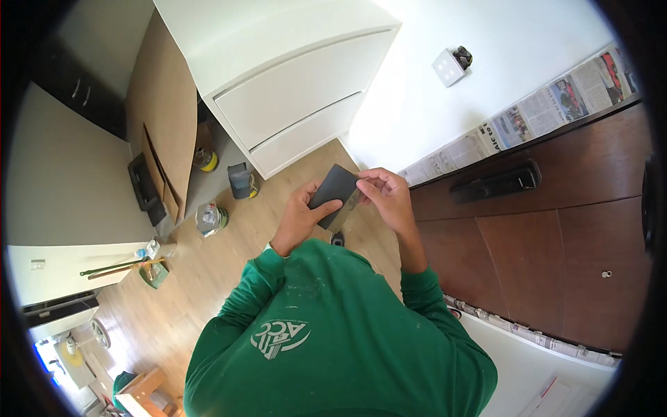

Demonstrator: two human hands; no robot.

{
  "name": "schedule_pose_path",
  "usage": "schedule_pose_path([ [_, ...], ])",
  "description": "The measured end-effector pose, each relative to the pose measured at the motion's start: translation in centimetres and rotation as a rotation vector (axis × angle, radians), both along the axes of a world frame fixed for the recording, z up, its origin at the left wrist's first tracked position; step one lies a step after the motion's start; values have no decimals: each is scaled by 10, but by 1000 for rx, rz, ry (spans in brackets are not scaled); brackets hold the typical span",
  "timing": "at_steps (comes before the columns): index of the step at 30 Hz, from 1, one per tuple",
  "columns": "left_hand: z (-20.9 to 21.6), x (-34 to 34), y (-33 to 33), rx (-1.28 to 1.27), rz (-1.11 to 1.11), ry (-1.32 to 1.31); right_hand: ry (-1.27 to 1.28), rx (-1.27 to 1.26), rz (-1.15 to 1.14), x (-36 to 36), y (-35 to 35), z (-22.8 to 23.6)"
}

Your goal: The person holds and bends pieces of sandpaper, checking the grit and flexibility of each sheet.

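Observation:
My left hand (299,215) grips a dark grey sheet of sandpaper (335,186) by its left side, thumb lying across the dark face. A lighter brownish strip shows along the sheet's right edge. At that edge my right hand (390,198) pinches the upper right part between thumb and fingers. The sheet is held tilted in front of my chest, above the wood-look floor (229,267). Green sleeves cover both of my arms down to the wrist or forearm.
A white drawer cabinet (299,83) stands ahead. Dark wooden panelling (521,243), edged with newspaper (514,128), is on the right. On the left are a leaning brown board (163,90), a dark grey container (243,182), a plastic-covered tub (210,219) and a green dustpan (154,275).

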State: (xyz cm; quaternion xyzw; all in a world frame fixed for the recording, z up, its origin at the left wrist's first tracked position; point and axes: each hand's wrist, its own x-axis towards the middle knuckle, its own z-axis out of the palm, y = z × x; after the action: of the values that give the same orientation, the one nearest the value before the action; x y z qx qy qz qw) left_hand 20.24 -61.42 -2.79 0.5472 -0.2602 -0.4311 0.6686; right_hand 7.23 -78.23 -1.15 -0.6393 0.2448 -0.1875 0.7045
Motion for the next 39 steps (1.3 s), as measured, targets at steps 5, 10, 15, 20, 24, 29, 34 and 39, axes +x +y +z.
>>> schedule_pose_path([
  [5, 3, -3, 7, 15, 1, -27, 17, -34, 48, 0, 2, -8],
  [10, 4, -1, 14, 41, 71, 85, 4, 16, 27, 0, 6, -13],
  [15, 3, 2, 22, 4, 60, 43, 19, 13, 71, 3, 9, -10],
  [20, 8, 0, 21, -14, 72, 85, 46, -20, 72, 1, 7, -10],
  [24, -1, 4, 26, 20, 3, 117, 51, -42, 112, 2, 7, -3],
  [29, 0, 2, 26, -11, 6, 117, 56, -26, 117, -3, 6, -4],
  [34, 4, 3, 24, -17, -6, 128, 11, -10, 132, -5, 3, -2],
  [39, 7, 3, 21, -14, -2, 116, 12, 3, 152, -6, 2, 4],
])
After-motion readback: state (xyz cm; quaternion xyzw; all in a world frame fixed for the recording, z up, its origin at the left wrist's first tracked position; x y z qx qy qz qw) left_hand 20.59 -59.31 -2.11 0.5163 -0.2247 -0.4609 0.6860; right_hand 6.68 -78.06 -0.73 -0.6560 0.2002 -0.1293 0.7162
